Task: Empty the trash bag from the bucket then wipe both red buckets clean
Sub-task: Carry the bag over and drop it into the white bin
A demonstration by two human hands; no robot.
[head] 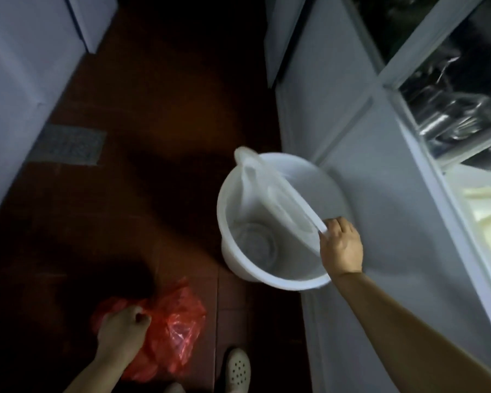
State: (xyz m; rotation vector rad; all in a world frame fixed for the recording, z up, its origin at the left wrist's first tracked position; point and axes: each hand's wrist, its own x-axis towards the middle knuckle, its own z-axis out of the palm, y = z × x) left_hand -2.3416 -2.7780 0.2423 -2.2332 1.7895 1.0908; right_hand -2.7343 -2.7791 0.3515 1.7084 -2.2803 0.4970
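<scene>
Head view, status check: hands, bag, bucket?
Left hand grips red trash bag, low near floor. Right hand holds white bucket by its handle, bucket off the floor, no bag inside. No red bucket in view. Path clear.

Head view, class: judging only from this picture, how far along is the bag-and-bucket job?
Done: the red trash bag is out of the white-looking bucket, which holds no bag. In hand: the left hand grips the bag above the floor; the right hand holds the bucket's handle. Left: no cloth or second bucket shows, so wiping looks unstarted.
</scene>
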